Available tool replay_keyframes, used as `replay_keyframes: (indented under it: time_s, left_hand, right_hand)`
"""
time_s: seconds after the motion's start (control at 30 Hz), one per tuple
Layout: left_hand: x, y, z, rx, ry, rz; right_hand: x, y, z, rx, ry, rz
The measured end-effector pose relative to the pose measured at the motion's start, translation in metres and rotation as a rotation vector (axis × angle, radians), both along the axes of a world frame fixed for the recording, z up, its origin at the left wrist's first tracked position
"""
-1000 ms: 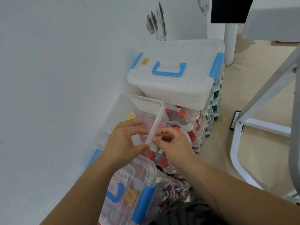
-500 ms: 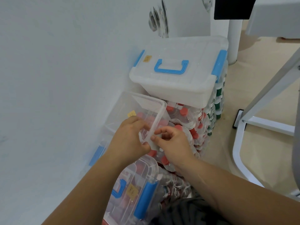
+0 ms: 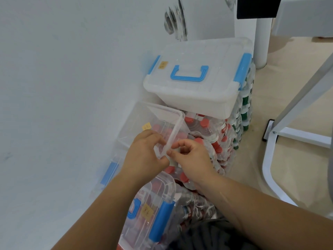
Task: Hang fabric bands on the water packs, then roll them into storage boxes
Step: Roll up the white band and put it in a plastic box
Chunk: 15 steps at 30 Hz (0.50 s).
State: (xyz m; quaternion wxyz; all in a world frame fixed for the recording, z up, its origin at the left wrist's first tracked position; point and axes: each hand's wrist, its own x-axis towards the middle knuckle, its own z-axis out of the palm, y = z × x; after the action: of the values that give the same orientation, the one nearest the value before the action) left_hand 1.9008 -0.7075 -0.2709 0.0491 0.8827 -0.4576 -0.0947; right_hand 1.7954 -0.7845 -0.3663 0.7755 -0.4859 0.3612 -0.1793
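An open clear storage box [image 3: 142, 118] with a yellow label leans against the wall on shrink-wrapped water packs [image 3: 207, 127] with red caps. My left hand [image 3: 144, 159] grips the box's near corner, fingers curled over the rim [image 3: 173, 132]. My right hand [image 3: 192, 159] is close beside it. Its thumb and forefinger pinch at the same rim corner, and whether anything small lies between them is hidden. No fabric band shows plainly.
A closed clear box with a blue handle [image 3: 198, 76] sits on the far packs, with green-capped bottles [image 3: 245, 109] beside it. Another closed box with blue latches [image 3: 153, 210] lies near me. The white wall is on the left, and a white metal frame [image 3: 281, 134] stands on the floor at right.
Both hands stay at the open box's near corner. My right fingers have closed in a little on the rim.
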Motion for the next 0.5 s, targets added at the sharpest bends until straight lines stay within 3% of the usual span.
replay_keyframes:
  time_s: [0.17,0.3,0.5]
  left_hand:
    - [-0.002,-0.002,-0.001,-0.011,-0.012,-0.023]
    - [0.011,0.010,0.011,0.154,0.055,-0.111]
    - [0.011,0.012,0.013,0.168,-0.028,-0.169]
  right_hand:
    - [0.001,-0.001,0.000,-0.020,-0.003,0.013]
    - [0.002,-0.001,-0.001,-0.029,0.005,-0.008]
    - [0.002,-0.002,0.000,-0.041,0.010,-0.007]
